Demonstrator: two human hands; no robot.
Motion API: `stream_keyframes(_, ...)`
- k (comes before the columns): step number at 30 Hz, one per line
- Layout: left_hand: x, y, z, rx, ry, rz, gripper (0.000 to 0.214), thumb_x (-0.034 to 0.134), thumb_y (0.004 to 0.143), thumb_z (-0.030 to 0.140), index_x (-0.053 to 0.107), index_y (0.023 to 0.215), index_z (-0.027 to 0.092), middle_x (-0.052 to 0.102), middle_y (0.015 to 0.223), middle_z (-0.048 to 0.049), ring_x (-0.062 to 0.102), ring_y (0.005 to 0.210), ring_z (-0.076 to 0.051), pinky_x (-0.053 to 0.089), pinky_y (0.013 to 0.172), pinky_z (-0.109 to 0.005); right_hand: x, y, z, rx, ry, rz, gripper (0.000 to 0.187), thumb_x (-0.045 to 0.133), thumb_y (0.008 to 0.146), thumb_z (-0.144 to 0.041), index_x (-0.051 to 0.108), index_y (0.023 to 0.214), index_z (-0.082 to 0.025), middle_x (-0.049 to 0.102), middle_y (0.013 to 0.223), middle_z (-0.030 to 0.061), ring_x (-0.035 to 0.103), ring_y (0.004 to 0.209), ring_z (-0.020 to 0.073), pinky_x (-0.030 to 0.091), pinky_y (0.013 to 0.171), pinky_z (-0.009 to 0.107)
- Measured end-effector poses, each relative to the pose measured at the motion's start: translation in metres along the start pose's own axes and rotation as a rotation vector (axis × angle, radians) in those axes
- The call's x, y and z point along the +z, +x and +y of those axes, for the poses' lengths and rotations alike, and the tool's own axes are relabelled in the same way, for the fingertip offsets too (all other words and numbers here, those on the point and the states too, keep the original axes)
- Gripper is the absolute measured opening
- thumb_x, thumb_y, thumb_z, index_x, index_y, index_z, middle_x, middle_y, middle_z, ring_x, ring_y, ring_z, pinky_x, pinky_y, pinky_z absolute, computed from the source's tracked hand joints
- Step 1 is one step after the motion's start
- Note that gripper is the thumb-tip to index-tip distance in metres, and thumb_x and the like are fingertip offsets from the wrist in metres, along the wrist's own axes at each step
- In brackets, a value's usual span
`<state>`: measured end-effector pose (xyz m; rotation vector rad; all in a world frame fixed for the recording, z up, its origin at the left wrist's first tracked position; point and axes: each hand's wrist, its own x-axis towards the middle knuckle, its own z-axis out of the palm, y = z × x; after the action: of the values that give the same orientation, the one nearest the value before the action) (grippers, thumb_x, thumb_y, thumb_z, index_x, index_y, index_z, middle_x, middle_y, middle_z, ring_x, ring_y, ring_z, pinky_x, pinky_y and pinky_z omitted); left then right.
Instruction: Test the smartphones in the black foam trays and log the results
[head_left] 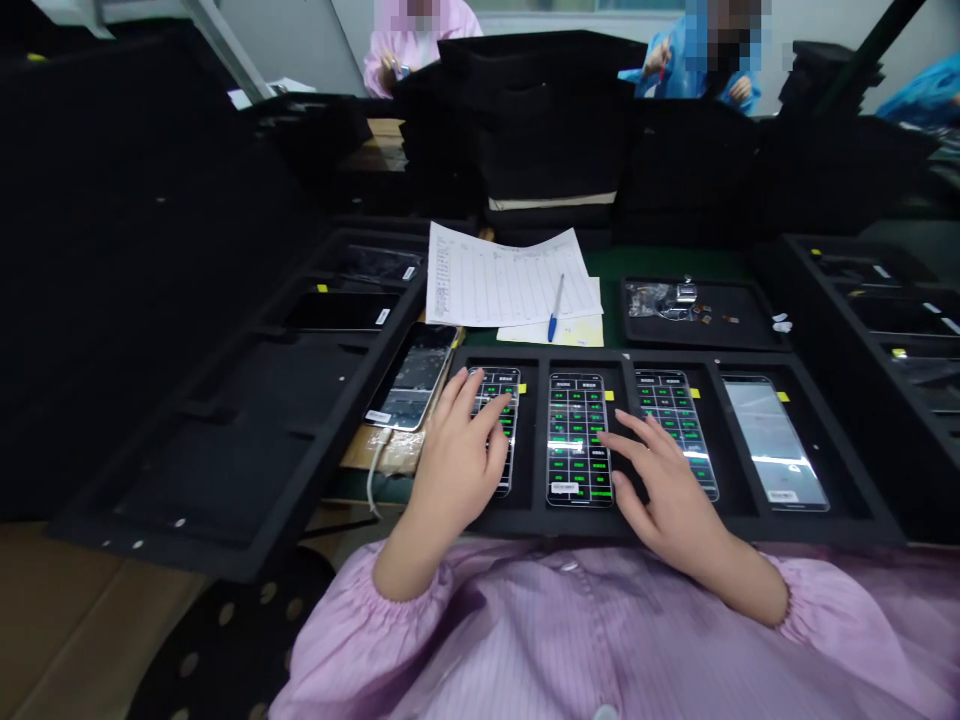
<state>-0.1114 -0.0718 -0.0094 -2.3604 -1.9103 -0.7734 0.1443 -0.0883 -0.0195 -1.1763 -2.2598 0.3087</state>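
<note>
A black foam tray [675,525] in front of me holds several phones in slots. My left hand [457,455] rests flat on the leftmost phone [501,385], fingers spread over its lit green grid screen. My right hand [660,480] lies between the second phone [576,430] and the third phone [679,410], fingertips touching the second screen's right edge. A fourth phone [772,440] at the right shows a pale blank screen. Neither hand grips anything.
A loose phone [412,378] lies left of the tray on a taped pad with a cable. A printed sheet [502,275] with a blue pen [556,308] lies behind. Black trays [247,420] stand left and right [885,320]. Two people sit across the bench.
</note>
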Motion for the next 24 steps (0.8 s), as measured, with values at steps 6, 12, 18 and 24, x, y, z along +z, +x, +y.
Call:
stream_keyframes(6,0.014,0.007,-0.002,0.025,0.085,-0.052,0.041,0.040,0.091,0.021,0.069,0.120,0.015,0.042,0.152,-0.0195,0.033,0.145,-0.041,0.038,0.112,-0.061,-0.013,0.008,0.015,0.121,-0.023,0.020,0.039,0.040,0.091,-0.013,0.054,0.127,-0.018,0.068,0.124,0.0120,0.047,0.138,0.0293,0.033,0.116,0.063)
stream_keyframes(12,0.013,0.000,-0.001,0.052,0.035,0.044,0.041,0.041,0.092,0.026,0.066,0.122,0.014,0.041,0.153,-0.0196,0.032,0.145,-0.040,0.034,0.115,-0.061,-0.007,0.036,0.006,0.084,-0.099,-0.219,0.048,0.040,0.089,-0.013,0.049,0.136,-0.009,0.062,0.134,0.0158,0.029,0.148,0.0323,0.020,0.121,0.064)
stream_keyframes(18,-0.006,-0.005,-0.012,0.019,-0.040,0.143,0.037,0.041,0.094,0.032,0.066,0.116,0.017,0.050,0.146,-0.0173,0.037,0.142,-0.040,0.033,0.115,-0.064,-0.030,0.021,0.030,0.178,-0.179,0.025,0.037,0.040,0.085,-0.010,0.059,0.116,-0.015,0.070,0.117,0.0139,0.050,0.135,0.0292,0.022,0.120,0.063)
stream_keyframes(24,-0.030,0.009,-0.011,-0.028,-0.023,0.174,0.042,0.037,0.095,0.040,0.068,0.109,0.016,0.063,0.130,-0.0201,0.046,0.136,-0.041,0.034,0.113,-0.065,-0.047,-0.002,0.066,0.282,-0.188,0.080,0.035,0.038,0.084,-0.008,0.056,0.111,-0.020,0.072,0.112,0.0079,0.049,0.136,0.0288,0.019,0.119,0.065)
